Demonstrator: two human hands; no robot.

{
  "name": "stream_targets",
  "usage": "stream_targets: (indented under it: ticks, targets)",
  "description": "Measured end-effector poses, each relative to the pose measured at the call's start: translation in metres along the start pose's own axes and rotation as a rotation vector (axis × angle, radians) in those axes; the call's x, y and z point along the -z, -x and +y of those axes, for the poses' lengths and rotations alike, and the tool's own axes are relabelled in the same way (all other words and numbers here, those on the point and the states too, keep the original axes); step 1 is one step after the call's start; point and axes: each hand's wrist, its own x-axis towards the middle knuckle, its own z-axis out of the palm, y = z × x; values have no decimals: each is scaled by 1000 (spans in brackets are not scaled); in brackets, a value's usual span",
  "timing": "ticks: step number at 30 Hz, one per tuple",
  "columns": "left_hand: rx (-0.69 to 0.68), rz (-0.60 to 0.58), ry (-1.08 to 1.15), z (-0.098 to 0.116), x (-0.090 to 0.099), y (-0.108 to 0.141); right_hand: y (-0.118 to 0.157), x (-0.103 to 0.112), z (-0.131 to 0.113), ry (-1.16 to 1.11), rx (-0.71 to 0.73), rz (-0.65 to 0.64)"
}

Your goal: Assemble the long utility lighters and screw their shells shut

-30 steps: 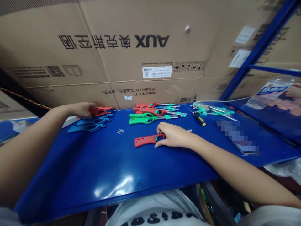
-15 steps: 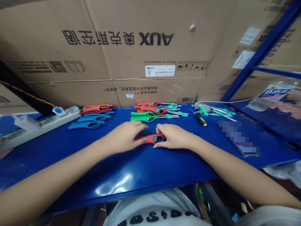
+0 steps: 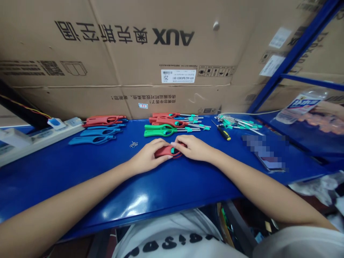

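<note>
A red stick lighter [image 3: 164, 151] with a teal trigger lies across the front of me, just above the blue table. My left hand [image 3: 149, 154] is closed around its handle end. Fingers of my right hand [image 3: 192, 147] pinch it near the trigger loop and cover its front end. Beyond my hands lie a green lighter [image 3: 158, 132] and several red lighters [image 3: 161, 119] with metal tubes and teal parts. Left of my left hand is a small heap of screws or pins [image 3: 133, 144], too small to tell which.
Blue handle shells [image 3: 91, 139] and red ones [image 3: 103, 120] lie at left beside a white power strip [image 3: 40, 143]. Right of centre are metal tubes with teal parts [image 3: 239, 123], a screwdriver [image 3: 224, 133], a phone [image 3: 268, 157] and a plastic bottle [image 3: 301, 105]. Cardboard [image 3: 120, 68] stands behind.
My left hand has closed further round the red lighter's handle, and the small metal heap now shows beside it. The view has shifted slightly, moving the scene left.
</note>
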Motion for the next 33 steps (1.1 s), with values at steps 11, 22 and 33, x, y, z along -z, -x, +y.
stream_targets:
  ticks: [11, 22, 33]
  targets:
    - [190, 132, 373, -7, -2, 0, -2, 11, 15, -138, 225, 17]
    - [160, 302, 161, -2, 4, 3, -3, 14, 22, 66, 313, 74]
    - [39, 171, -1, -6, -4, 0, 2, 21, 14, 75, 246, -3]
